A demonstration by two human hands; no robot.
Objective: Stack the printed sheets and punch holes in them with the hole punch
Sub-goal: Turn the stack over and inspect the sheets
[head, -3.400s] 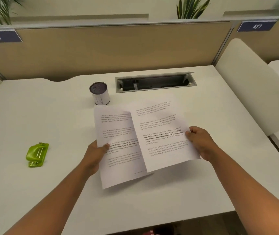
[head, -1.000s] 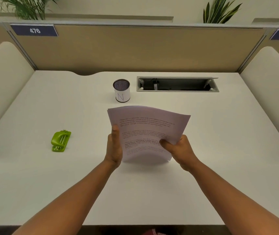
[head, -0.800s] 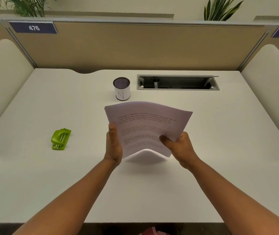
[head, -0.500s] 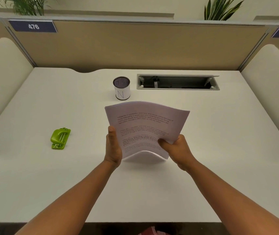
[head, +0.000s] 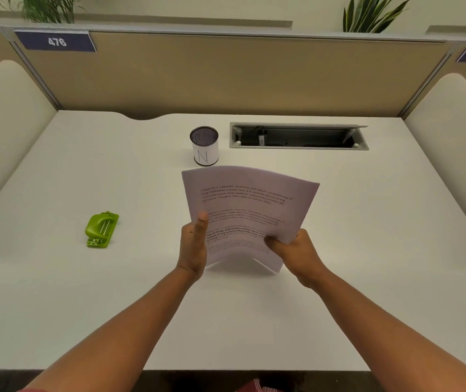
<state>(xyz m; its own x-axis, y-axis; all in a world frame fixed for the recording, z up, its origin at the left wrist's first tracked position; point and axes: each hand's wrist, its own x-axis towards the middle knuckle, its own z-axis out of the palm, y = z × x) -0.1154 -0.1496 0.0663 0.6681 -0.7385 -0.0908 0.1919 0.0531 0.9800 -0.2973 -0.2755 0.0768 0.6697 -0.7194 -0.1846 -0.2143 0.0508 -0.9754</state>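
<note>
The printed sheets (head: 251, 205) are gathered into one stack, held upright and bowed, with the bottom edge resting on the white desk (head: 367, 222). My left hand (head: 193, 247) grips the stack's left edge, thumb on the front page. My right hand (head: 291, 250) pinches its lower right edge. The green hole punch (head: 101, 229) lies flat on the desk well to the left of my left hand, untouched.
A mesh pen cup (head: 204, 145) marked N stands just behind the sheets. An open cable tray (head: 299, 136) is recessed at the back right of the desk. Tan partition panels and cream side dividers close the desk in on three sides.
Earlier the sheets were fanned apart, one in each hand; now they are squared together into one upright stack. In the last second the stack barely moved, dipping slightly toward the desk.
</note>
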